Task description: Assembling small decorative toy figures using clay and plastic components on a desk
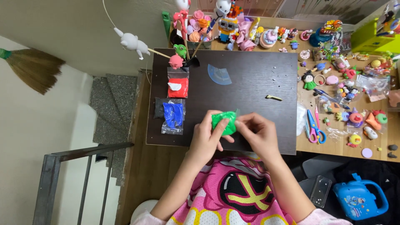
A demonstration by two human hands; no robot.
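Observation:
A clear bag of green clay (223, 121) is held between both my hands above the near edge of a dark board (250, 79). My left hand (207, 137) grips the bag's left side with the thumb across its front. From the right, my right hand (259, 132) pinches the bag's top right corner. Further left on the board lie a bag of blue clay (172, 115) and a bag of red clay (178, 87).
A blue fan-shaped plastic piece (219, 74) and a small yellow-green clay bit (273, 98) lie on the board. Scissors (314, 128), several clay figures and a blue toy case (359, 201) are to the right. More figures on sticks (179, 54) stand behind. A stairwell railing (79, 166) drops at left.

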